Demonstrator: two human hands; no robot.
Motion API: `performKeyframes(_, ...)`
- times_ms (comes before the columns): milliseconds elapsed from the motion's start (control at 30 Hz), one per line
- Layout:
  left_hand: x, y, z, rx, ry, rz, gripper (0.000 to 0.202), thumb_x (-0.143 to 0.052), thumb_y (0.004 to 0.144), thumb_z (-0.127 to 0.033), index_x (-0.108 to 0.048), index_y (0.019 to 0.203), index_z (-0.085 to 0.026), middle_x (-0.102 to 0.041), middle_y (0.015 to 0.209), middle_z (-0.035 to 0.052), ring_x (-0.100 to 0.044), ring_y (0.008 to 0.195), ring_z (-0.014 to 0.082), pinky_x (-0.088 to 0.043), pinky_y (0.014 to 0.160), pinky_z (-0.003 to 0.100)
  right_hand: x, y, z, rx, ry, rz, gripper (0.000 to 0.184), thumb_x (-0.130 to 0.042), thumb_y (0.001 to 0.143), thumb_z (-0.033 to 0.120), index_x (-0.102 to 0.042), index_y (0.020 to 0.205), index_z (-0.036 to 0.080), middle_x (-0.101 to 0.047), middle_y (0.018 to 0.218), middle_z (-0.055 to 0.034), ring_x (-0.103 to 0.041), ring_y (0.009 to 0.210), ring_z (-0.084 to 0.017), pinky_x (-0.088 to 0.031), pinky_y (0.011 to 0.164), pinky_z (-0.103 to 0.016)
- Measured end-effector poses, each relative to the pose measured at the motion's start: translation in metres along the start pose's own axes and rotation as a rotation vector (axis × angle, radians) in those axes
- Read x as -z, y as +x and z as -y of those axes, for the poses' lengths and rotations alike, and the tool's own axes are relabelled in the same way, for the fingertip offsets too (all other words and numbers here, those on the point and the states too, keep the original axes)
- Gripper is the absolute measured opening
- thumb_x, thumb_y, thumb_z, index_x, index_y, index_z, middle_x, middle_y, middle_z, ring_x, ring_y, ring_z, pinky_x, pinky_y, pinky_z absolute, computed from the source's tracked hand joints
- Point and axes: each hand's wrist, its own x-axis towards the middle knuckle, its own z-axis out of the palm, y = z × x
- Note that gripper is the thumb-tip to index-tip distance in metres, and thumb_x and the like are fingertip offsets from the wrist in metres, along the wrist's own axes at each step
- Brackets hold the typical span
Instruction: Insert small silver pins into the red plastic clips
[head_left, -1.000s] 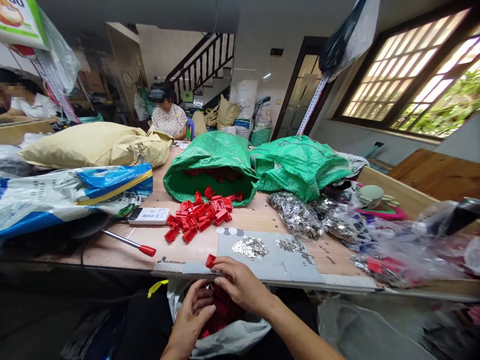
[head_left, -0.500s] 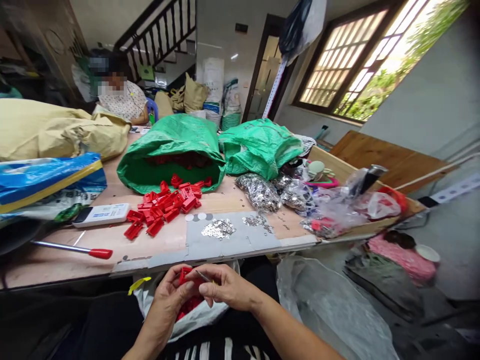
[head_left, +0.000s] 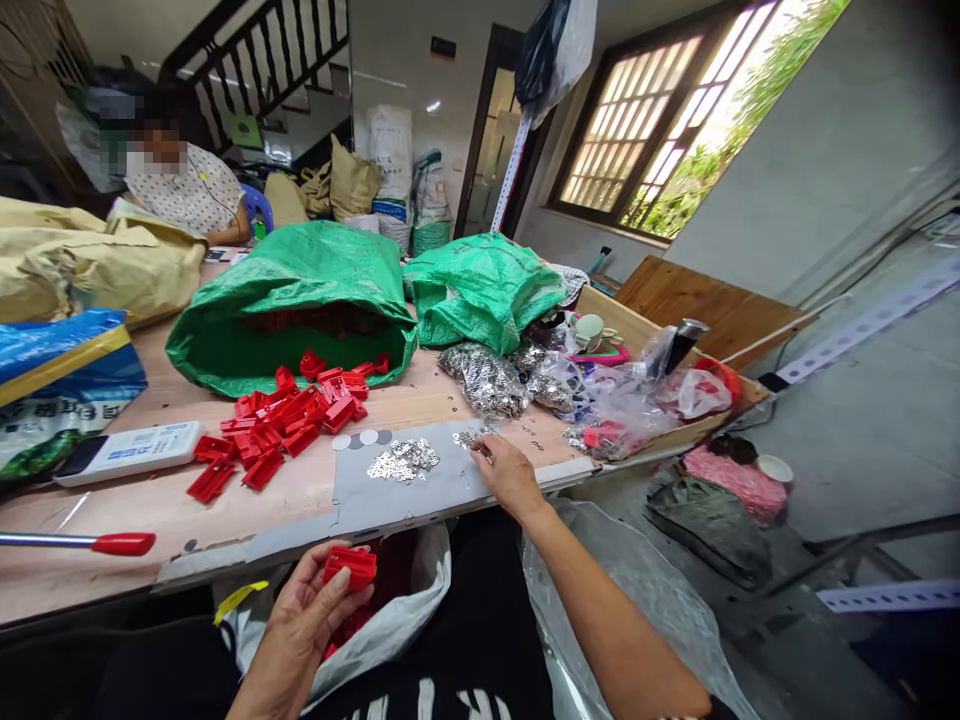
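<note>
My left hand (head_left: pixel 311 605) is closed around a red plastic housing (head_left: pixel 351 567), held over an open white sack (head_left: pixel 431 580) with more red parts inside. My right hand (head_left: pixel 508 475) reaches over the table edge, its fingertips bunched at a small pile of metal pieces (head_left: pixel 465 437); whether a piece is between them I cannot make out. To the left of those fingers lies a larger heap of shiny flat metal pieces (head_left: pixel 403 460) on a grey sheet (head_left: pixel 360 497). Farther left, loose red housings (head_left: pixel 285 420) spill from a green woven sack (head_left: pixel 292 270).
Clear bags of metal parts (head_left: pixel 487 380) and a wooden tray (head_left: pixel 637 315) of odds and ends fill the table's right side. A red-handled lever (head_left: pixel 124 543) and a white boxed device (head_left: pixel 131 452) lie at left. Across the table sits a person (head_left: pixel 187 190).
My right hand has left the red housing and moved forward and right to the small metal pile. My left hand still holds a housing, moved slightly left. The view has swung right.
</note>
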Motion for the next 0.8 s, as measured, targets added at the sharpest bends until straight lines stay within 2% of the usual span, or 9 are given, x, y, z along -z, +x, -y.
performKeyframes(133,-0.003,-0.001,0.0,0.02,-0.022,-0.034,0.052,-0.08,0.064,-0.029,-0.057,0.11,-0.02,-0.069,0.105,0.0057,-0.068,0.086,0.0181,-0.057,0.079,0.029,-0.002,0.016,-0.009,-0.005,-0.094,0.025,0.015,-0.051,0.086,0.021,-0.063,0.095,0.021,-0.065,0.098,-0.0048,-0.059,0.087,-0.017,-0.04,0.074,-0.026)
performKeyframes(400,-0.006,-0.002,-0.004,0.028,-0.022,-0.088,0.049,-0.084,0.056,-0.03,-0.061,0.098,-0.018,-0.073,0.096,0.006,-0.068,0.084,0.0193,-0.058,0.075,0.028,-0.013,0.029,0.001,-0.008,-0.188,0.092,0.015,-0.052,0.087,0.029,-0.064,0.096,0.023,-0.065,0.101,-0.004,-0.059,0.088,-0.018,-0.039,0.069,-0.025)
performKeyframes(600,-0.007,-0.002,-0.002,0.012,-0.024,-0.105,0.048,-0.084,0.056,-0.029,-0.061,0.097,-0.017,-0.073,0.095,0.0063,-0.068,0.083,0.0182,-0.058,0.073,0.026,-0.008,0.035,-0.005,0.01,-0.207,0.157,0.017,-0.053,0.087,0.034,-0.065,0.093,0.024,-0.067,0.097,-0.0025,-0.059,0.088,-0.017,-0.038,0.069,-0.024)
performKeyframes(800,-0.015,-0.003,-0.002,-0.053,0.008,-0.125,0.047,-0.084,0.054,-0.03,-0.062,0.093,-0.016,-0.074,0.087,0.0049,-0.069,0.074,0.0172,-0.058,0.068,0.024,-0.005,0.051,-0.002,0.009,-0.21,0.14,0.016,-0.052,0.086,0.029,-0.065,0.094,0.023,-0.067,0.101,-0.0043,-0.059,0.091,-0.017,-0.038,0.072,-0.024)
